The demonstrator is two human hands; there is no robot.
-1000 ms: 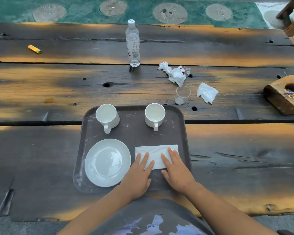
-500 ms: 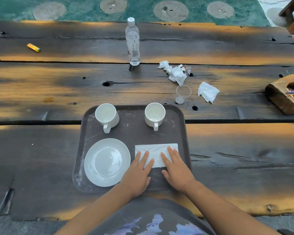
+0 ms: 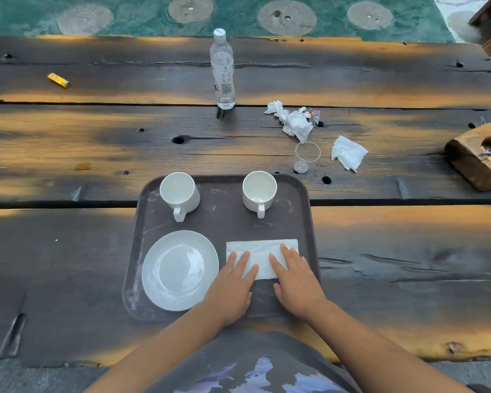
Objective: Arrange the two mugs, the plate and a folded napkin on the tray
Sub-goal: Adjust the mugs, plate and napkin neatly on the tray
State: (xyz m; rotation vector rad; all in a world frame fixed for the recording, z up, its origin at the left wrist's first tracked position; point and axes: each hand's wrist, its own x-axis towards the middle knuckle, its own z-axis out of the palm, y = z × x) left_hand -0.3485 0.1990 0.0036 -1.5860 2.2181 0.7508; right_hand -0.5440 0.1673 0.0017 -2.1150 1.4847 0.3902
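Dark plank table (image 3: 68,251), worn, with orange light patches. A brown tray (image 3: 224,219) sits at the near edge in front of the person. All task items are on it. The white plate (image 3: 179,269) is at the near left and lies flat. The folded napkin (image 3: 260,251) is at the near right, just beside the plate and not touching it. The left hand (image 3: 231,290) and right hand (image 3: 296,282) both lie flat with fingers straight, fingertips pressing on the napkin's near half and gripping nothing. The left mug (image 3: 179,192) is at the far left corner and the right mug (image 3: 259,190) at the far right. Both are upright and empty, handles toward the person, well apart. Off the tray: a wood block (image 3: 479,157) at the right edge and an upright bottle (image 3: 223,70) far centre. There are two crumpled tissues (image 3: 294,123) (image 3: 347,153) with a clear glass (image 3: 305,157) between them, and a yellow lighter (image 3: 58,80) at the far left.
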